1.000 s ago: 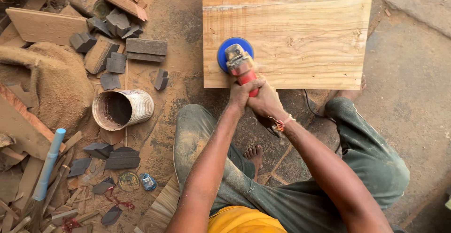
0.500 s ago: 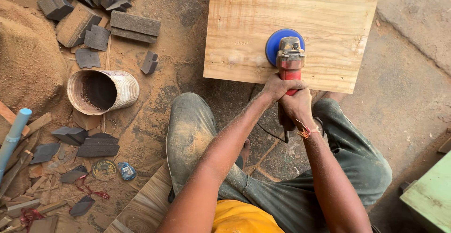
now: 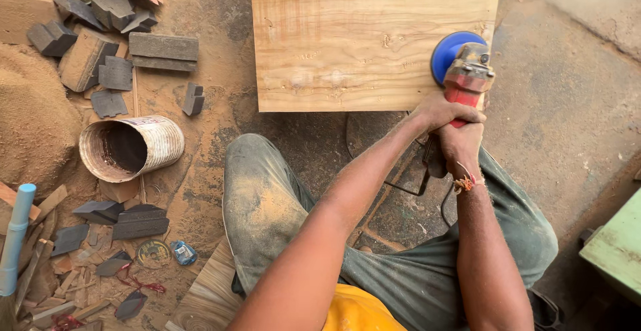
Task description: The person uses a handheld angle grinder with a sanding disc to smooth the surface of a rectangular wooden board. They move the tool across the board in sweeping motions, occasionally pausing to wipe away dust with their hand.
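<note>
The wooden board [image 3: 374, 37] runs off the top edge, the sander's red handle [image 3: 461, 97] is mostly buried under both clasped hands, its blue disc [image 3: 446, 50] is half covered by the motor head, and the green box [image 3: 617, 247] is cut by the right edge.

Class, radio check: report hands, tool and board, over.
Left hand and right hand both grip red sander. Blue disc on wooden board, right edge. Nothing blocking.

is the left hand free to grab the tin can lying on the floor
Probably not right now: the left hand is wrapped around the red sander with the right hand. The tin can lies unobstructed, far to its left.
</note>
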